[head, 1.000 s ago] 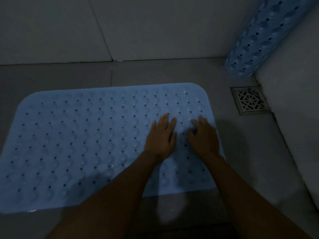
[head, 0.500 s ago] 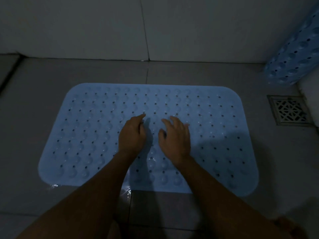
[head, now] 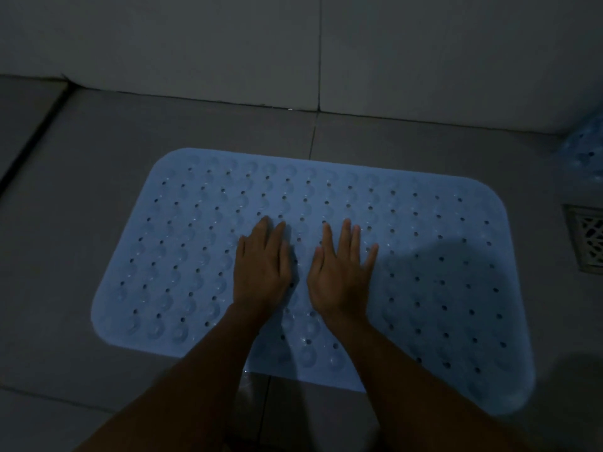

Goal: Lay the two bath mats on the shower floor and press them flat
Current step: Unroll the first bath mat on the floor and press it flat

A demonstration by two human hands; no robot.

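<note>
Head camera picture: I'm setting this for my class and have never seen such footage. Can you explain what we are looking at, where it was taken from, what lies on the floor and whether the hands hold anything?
There is no machine here. A person wears one wide-angle camera on the head, looking forward and down, so you see their own bare forearms reaching into the picture from below.

On the grey tiled shower floor lies a light blue bath mat, spread out, dotted with small holes and round bumps. The left hand and the right hand lie palm down, side by side, near the mat's middle, fingers spread. Neither holds anything; they seem to be pressing the mat flat.

At the right edge is a metal floor drain. Above it, a blurred blue shape may be the second mat, but too little shows. The room is dim.
</note>
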